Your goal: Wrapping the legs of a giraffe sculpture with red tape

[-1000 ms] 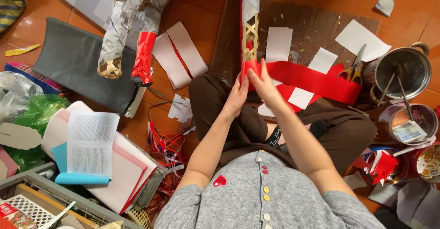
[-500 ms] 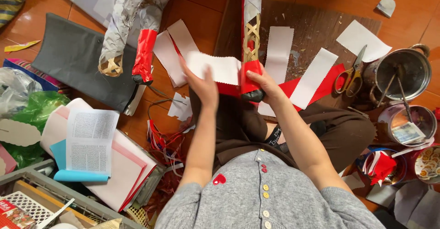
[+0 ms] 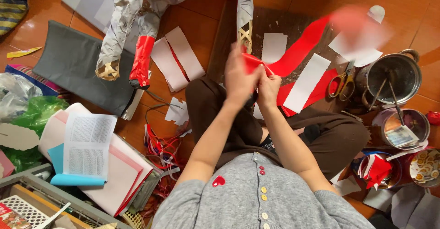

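Pinching together, the left hand (image 3: 239,78) and right hand (image 3: 268,88) both grip the red paper strip (image 3: 298,51), forearms converging.

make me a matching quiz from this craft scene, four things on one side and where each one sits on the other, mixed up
Things:
1. scissors
2. red paper strip
3. grey fabric sheet
4. metal pot

Places:
A. flat on the floor, far left
B. pinched in both hands, left hand and right hand
C. right edge, sticks standing in it
D. on the dark board, just left of the pot

Pairs: 1-D, 2-B, 3-A, 4-C
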